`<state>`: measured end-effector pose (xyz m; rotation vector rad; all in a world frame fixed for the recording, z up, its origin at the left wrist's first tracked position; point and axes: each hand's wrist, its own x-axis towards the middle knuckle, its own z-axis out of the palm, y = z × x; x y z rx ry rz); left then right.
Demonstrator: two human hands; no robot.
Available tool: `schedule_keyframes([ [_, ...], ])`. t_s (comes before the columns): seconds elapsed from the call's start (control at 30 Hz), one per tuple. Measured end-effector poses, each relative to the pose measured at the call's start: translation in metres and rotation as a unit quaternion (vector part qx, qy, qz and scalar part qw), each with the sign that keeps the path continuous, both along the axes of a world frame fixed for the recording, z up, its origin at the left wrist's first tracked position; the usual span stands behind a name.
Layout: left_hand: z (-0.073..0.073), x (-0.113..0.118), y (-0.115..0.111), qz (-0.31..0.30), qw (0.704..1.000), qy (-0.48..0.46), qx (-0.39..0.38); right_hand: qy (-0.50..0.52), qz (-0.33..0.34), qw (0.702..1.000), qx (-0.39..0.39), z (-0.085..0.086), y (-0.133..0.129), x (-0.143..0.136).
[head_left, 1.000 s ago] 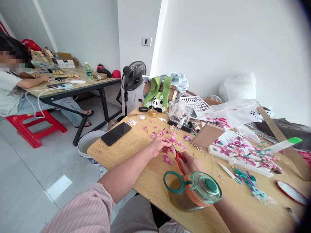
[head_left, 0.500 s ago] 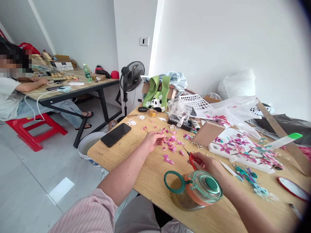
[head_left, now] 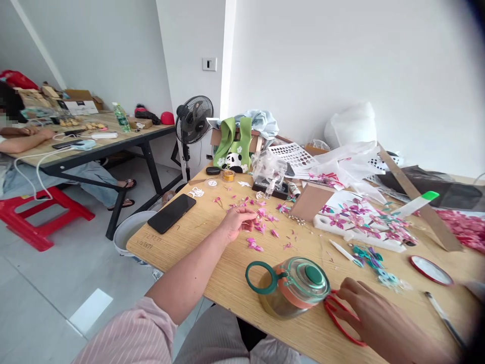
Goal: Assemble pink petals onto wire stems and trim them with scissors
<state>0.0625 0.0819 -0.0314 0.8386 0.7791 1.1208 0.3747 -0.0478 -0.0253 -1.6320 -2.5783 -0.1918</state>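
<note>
My left hand (head_left: 239, 222) is closed in a pinch over the table, beside scattered pink-purple petals (head_left: 260, 228). Whatever sits between its fingertips is too small to make out. Low on the right, my right hand (head_left: 366, 306) has its fingers curled at the red handles of a pair of scissors (head_left: 333, 314). The scissors' blades are hidden behind the glass jar (head_left: 295, 288), which has a green-topped lid and a green carrying ring. More petals (head_left: 254, 244) lie just in front of my left hand.
A phone (head_left: 172, 213) lies at the table's left edge. Finished-looking flower sprays (head_left: 356, 217) rest on white foam (head_left: 396, 243) behind a brown board (head_left: 311, 201). Teal thread bundles (head_left: 369, 258), a white tool (head_left: 344, 252) and a pen (head_left: 443, 318) lie right. A person sits at another table (head_left: 109, 124).
My right hand has moved with the scissors from the petals toward me and right, beside the jar. My left hand stays pinched among the petals. The whole view has shifted slightly right.
</note>
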Motion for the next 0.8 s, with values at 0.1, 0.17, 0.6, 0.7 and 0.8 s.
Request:
schedule_keyframes([
  [0.1,0.003,0.001,-0.002,0.003,1.000,0.006,0.002,0.005,0.015,0.996,-0.083,0.015,0.011,-0.003],
  [0.17,0.004,0.003,-0.004,0.000,1.000,0.010,0.003,0.045,0.012,0.995,-0.085,0.026,0.023,-0.010],
  [0.6,-0.009,0.019,-0.009,-0.059,0.998,-0.011,-0.036,0.170,0.139,0.974,0.052,0.023,0.102,-0.131],
  [0.7,-0.009,0.018,-0.008,-0.052,0.997,-0.024,-0.051,0.162,0.145,0.975,0.051,0.024,0.104,-0.131],
  [0.8,-0.008,0.017,-0.009,-0.052,0.997,-0.026,-0.055,0.168,0.150,0.973,0.060,0.027,0.103,-0.131],
])
